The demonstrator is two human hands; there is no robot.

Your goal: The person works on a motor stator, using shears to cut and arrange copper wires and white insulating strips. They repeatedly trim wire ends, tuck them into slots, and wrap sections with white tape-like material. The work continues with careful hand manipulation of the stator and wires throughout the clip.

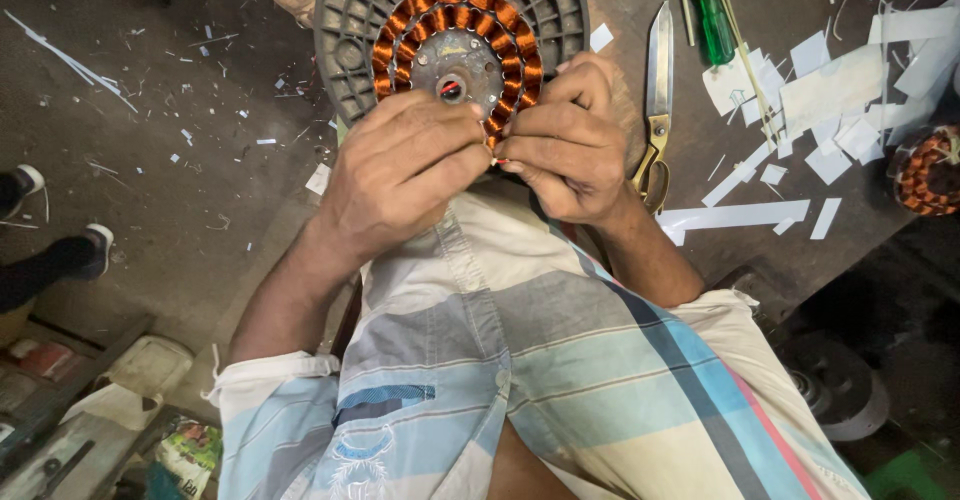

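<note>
**Inspector:** Fingers of both hands are pinched together at the near edge of the copper-wound stator. Left hand has thumb and forefinger closed on something thin at the winding's rim; right hand meets it fingertip to fingertip, also closed. Whether it is a wire end or an insulation strip, I cannot tell; it is hidden between the fingertips.

**Assistant:** Position of the stator?

**Inspector:** It sits in a grey ribbed plastic housing on the worktable, directly ahead of the person and touching both hands at its near side. Coils ring a metal hub with a central bore.

**Assistant:** Stage of work?

**Inspector:** In my judgement, fine handling at one coil on the near rim, seating or dressing a lead. The next move would call for a steady pinch and a light pull, so the enamelled wire is not nicked.

**Assistant:** Surroundings?

**Inspector:** Scissors lie just right of the housing, a green-handled screwdriver farther right, white paper offcuts scattered beyond, and a second wound stator at the right edge.
</note>
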